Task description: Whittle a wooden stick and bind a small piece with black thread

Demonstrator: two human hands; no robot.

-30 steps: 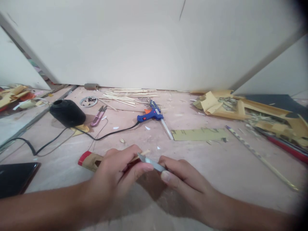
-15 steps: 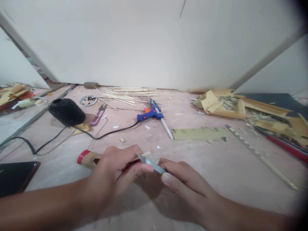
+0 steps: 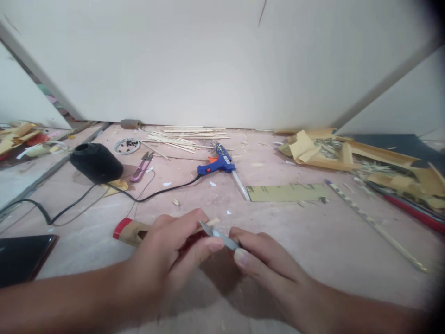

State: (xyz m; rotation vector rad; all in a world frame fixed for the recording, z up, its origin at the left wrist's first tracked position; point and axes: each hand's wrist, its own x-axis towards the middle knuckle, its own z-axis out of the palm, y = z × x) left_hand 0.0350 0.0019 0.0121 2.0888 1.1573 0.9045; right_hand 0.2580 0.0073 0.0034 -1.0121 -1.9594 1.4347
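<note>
My left hand (image 3: 174,250) is wrapped round a brown tube (image 3: 134,233) with a red band at its end and a dark hole in its side. Red also shows between my fingers, and a pale wooden tip (image 3: 212,222) sticks out past them. In my right hand (image 3: 267,257), pinched between thumb and fingers, is a craft knife (image 3: 224,240). Its blade lies across the wooden tip, close to my left thumb. My palm hides most of the tube.
A blue glue gun (image 3: 219,163) lies ahead, its cord running left past a black thread cone (image 3: 96,162). Beyond are pink snips (image 3: 142,167) and thin sticks (image 3: 177,141). Sandpaper (image 3: 288,193), a patterned stick (image 3: 375,225) and cardboard scraps (image 3: 323,150) lie right; a phone (image 3: 24,257) left.
Both hands stay almost in place. The knife blade and my left thumb have shifted very slightly to the right.
</note>
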